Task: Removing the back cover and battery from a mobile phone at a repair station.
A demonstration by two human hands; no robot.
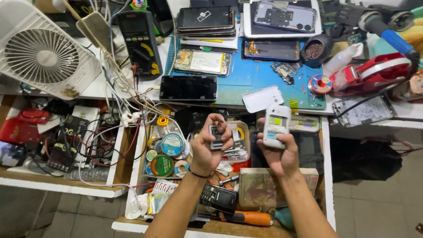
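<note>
Left hand (210,147) grips 1 battery (217,136), right hand (282,154) 1 phone (276,125).

A phone repair workshop: a cluttered bench with opened phones (202,62) on a blue work mat (251,79), a multimeter (140,42), tangled wires (119,83), a small fan (44,53) and solder reels (320,83).

The opened phone (276,125) in the right hand (282,154) is white with a yellow-green patch inside, and the battery (217,136) in the left hand (210,147) is grey and black. A blue mat (246,79) covers part of the white worktop (101,88), near a white back cover (263,98), a black-screened phone (188,88) and a black-and-yellow multimeter (140,42). The fan (42,53) is white, the tape dispenser (374,75) red, and the screwdriver handle (251,217) orange.
</note>
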